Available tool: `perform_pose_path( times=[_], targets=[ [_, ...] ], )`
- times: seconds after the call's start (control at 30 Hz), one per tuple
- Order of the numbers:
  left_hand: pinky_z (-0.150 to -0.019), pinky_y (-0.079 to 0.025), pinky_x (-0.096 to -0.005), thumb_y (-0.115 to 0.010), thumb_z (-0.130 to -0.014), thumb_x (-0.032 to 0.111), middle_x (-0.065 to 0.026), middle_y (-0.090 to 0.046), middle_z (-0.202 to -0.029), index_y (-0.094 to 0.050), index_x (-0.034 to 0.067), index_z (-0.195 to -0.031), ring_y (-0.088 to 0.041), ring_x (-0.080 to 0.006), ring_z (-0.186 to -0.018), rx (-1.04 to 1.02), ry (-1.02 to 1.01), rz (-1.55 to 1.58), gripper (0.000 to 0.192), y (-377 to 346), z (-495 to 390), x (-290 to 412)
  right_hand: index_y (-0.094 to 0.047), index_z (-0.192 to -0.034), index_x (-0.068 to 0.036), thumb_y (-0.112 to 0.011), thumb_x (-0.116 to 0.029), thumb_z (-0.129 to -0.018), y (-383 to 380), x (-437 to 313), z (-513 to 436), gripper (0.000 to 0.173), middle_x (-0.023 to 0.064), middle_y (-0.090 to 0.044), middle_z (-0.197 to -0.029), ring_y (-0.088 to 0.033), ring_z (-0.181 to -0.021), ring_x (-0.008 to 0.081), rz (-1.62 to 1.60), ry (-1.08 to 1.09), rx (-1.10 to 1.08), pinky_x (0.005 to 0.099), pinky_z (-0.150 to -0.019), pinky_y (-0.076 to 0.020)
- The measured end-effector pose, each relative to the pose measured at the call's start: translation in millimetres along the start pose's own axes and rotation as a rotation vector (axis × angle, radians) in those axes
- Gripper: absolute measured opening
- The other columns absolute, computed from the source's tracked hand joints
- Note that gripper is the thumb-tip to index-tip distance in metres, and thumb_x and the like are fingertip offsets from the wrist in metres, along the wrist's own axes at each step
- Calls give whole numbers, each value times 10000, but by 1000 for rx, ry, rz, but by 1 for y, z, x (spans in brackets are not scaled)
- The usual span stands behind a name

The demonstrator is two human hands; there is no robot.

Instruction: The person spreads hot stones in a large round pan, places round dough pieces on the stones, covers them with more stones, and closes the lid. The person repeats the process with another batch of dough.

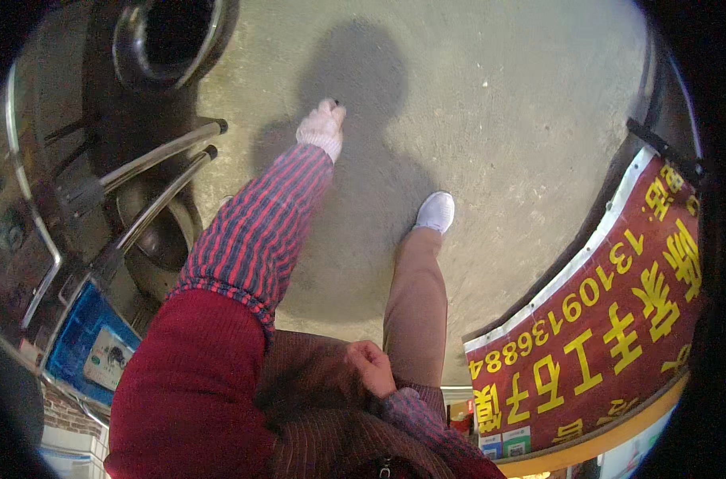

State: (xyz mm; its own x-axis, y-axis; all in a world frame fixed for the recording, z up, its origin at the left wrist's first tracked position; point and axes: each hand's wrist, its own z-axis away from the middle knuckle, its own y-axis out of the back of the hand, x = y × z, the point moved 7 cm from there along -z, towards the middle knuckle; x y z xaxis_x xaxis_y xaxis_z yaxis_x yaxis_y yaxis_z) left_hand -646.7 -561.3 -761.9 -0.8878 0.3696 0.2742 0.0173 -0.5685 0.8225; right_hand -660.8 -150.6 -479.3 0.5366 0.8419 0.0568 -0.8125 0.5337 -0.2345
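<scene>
My left hand (321,123), in a pale knit glove, reaches out ahead above the concrete ground (518,120). Its fingers are curled into a fist, and the dark tip of a small object (337,102) shows at the top; the rest of that object is hidden. A red-and-navy striped sleeve cover (249,227) runs up this arm to a dark red knit sleeve (189,371). Close to my body, over my brown trousers, my bare right hand (370,366) has its fingers bent in, with nothing visible in them.
At left, two metal tubes (165,155) with black end caps jut from a vehicle or cart beside dark round parts (159,227). A blue panel (85,341) lies below them. On the right hangs a red banner (578,359) with yellow writing. My white shoe (436,211) is ahead.
</scene>
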Motion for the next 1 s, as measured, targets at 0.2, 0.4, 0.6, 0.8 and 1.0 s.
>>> perform_pose_path(
  times=[0.2,0.4,0.6,0.8,1.0],
  targets=[
    [-961,-505,-497,-492,-947,125,-174,-568,-1272,-632,121,-1146,-583,-401,-1169,-146,59,-110,244,-48,-37,-12,-621,-1071,-25,-618,-171,-1023,-4,-32,15,154,13,-676,-929,-597,-827,79,7,67,-14,259,-746,-503],
    [-917,-547,-497,-447,-1014,228,-152,-610,-1197,-652,138,-1163,-657,-377,-1075,-282,216,-124,268,-65,-20,-32,-607,-1095,-20,-615,-156,-1020,-6,-45,17,155,33,-677,-929,-615,-825,95,-101,58,-39,273,-716,-522],
    [-906,-528,-524,-534,-939,198,-234,-646,-1172,-617,61,-1188,-645,-421,-1078,-303,346,222,296,-95,52,-44,-615,-1072,-34,-613,-159,-1018,-2,-41,9,136,51,-688,-929,-610,-794,99,-41,59,-15,276,-693,-516],
    [-881,-533,-490,-544,-906,146,-196,-719,-1042,-727,90,-1104,-674,-386,-1003,-411,427,498,275,-35,215,6,-627,-1056,-61,-632,-181,-988,3,-56,-15,138,73,-691,-875,-594,-702,126,101,59,38,262,-610,-472],
    [-624,-554,-424,-523,-981,263,-117,-723,-862,-683,81,-1174,-674,-281,-651,-383,565,961,310,168,359,37,-616,-1081,-51,-663,-289,-956,22,-73,-28,273,87,-694,-851,-609,-640,179,265,23,28,346,-514,-477]
  ],
)
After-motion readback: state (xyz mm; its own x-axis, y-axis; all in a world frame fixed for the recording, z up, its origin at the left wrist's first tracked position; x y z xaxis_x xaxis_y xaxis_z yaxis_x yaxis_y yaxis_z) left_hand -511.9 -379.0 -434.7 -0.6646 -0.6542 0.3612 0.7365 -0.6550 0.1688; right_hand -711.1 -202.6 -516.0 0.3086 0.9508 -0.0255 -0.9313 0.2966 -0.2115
